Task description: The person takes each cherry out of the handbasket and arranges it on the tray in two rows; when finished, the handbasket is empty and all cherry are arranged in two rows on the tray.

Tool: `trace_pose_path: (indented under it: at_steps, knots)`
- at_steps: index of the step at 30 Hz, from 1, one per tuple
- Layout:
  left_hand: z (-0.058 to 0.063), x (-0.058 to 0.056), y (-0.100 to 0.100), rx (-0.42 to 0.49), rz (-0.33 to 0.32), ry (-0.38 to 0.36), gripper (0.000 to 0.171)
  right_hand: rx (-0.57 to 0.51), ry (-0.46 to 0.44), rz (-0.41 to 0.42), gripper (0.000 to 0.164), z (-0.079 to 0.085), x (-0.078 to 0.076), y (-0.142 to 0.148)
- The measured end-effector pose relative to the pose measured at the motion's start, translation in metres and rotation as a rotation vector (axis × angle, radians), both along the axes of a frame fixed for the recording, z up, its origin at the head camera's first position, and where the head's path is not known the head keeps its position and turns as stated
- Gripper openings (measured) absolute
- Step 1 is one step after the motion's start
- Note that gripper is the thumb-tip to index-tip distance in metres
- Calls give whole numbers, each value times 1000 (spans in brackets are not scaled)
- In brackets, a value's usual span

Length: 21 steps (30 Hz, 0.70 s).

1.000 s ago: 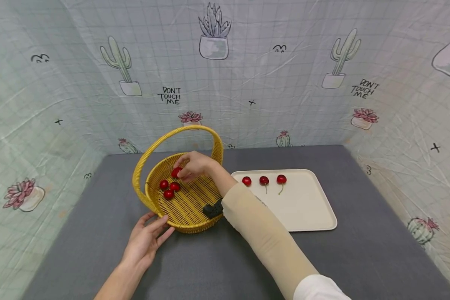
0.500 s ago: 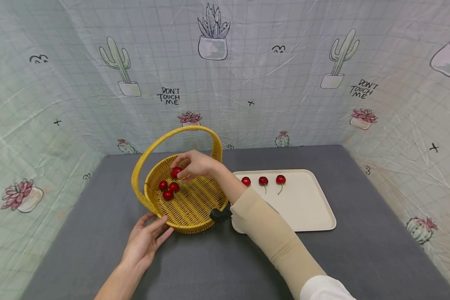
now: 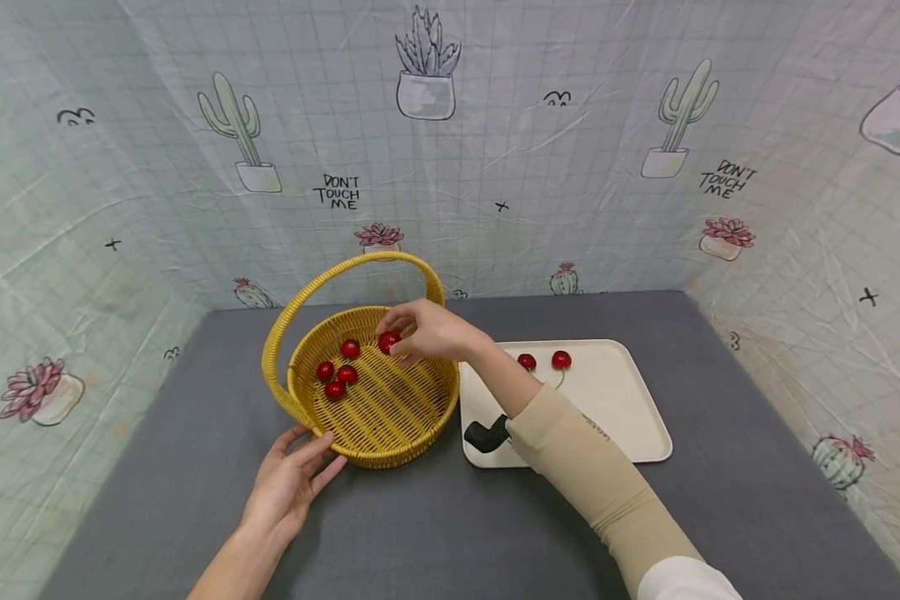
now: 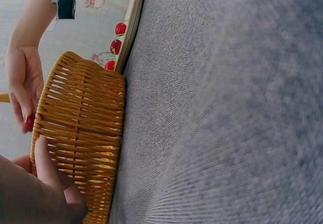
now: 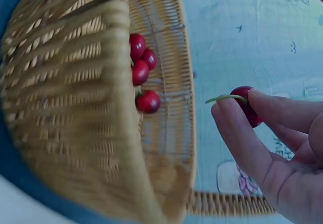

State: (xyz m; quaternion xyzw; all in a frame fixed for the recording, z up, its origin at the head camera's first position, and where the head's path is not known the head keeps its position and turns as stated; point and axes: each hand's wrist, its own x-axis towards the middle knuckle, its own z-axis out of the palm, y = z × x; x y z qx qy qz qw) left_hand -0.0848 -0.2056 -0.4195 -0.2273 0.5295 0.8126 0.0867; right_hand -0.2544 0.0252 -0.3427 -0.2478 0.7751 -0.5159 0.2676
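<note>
In the head view my right hand pinches a red cherry between thumb and fingers, above the right part of the yellow wicker basket. The right wrist view shows its green stem lying across a fingertip. Inside the basket, toward its left side, several cherries lie in a loose group. My left hand holds the basket's front left rim; in the left wrist view one finger lies against the outer wall while another passes behind the rim.
Right of the basket lies a cream tray bearing cherries along its back, partly hidden by my right forearm; three show in the left wrist view. The basket's tall handle arches over it. A patterned cloth hangs behind the grey table.
My right hand has moved right within the basket, carrying a cherry. Another cherry now shows in the basket where that hand was. The left hand has stayed on the rim.
</note>
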Motion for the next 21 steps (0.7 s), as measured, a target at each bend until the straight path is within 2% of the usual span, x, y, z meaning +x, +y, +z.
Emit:
trace_pose_path:
  at_steps: [8,16,21]
  knots:
    - [1,-2,0,-7,-3,12,70,14,28,-74,32,5,0,45]
    - [0,0,-1,-8,-1,-6,64,105,99,-140,32,-2,3,93]
    - [-1,-1,-1,-10,-5,-9,60,129,112,-188,31,-8,6,127]
